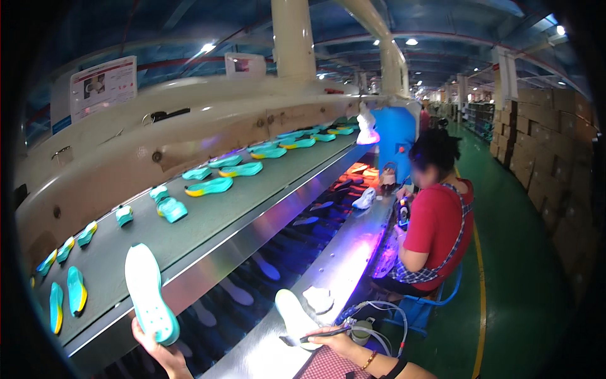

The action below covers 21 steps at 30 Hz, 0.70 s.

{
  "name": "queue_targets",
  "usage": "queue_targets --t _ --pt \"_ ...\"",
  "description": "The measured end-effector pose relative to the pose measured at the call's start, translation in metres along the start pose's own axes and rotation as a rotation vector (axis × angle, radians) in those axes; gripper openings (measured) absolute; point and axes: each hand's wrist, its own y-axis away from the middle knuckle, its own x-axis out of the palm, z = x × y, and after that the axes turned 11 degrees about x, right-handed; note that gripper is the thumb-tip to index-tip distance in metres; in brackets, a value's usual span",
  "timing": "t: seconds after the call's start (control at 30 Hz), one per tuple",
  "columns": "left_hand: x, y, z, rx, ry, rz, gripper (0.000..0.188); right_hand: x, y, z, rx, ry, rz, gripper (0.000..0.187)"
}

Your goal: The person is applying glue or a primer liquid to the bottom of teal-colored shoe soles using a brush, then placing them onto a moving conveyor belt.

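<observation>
My left hand (161,352) is closed round the lower end of a shoe sole (144,284), pale on its face with teal at the bottom end. The sole stands tilted up in front of the conveyor's metal edge. My right hand (338,344), with beads at its wrist, grips a dark-handled brush (323,335). Its bristles point left, by the lower end of a second pale sole (292,311) on the metal ledge; whether they touch it I cannot tell. Beside that sole sits a small white piece (318,299). Red checked cloth (331,366) shows below my right hand.
Several teal and yellow soles (209,187) lie on the upper belt (240,202). Dark racks with soles (237,292) sit beneath it. A co-worker in red (435,227) sits ahead on the right. A container (362,331) and looped hoses stand near my right hand. Stacked cartons (549,145) line the right.
</observation>
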Motion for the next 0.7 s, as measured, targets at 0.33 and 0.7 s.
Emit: queue_targets --t 0.33,0.7 --pt "-0.063 0.120 -0.011 -1.050 0.514 0.520 0.079 0.022 -0.010 0.016 0.020 -0.304 0.145 0.023" --pt "-0.067 0.210 0.024 -1.282 0.775 0.107 0.098 0.088 -0.039 -0.016 0.180 -0.053 0.371 0.022"
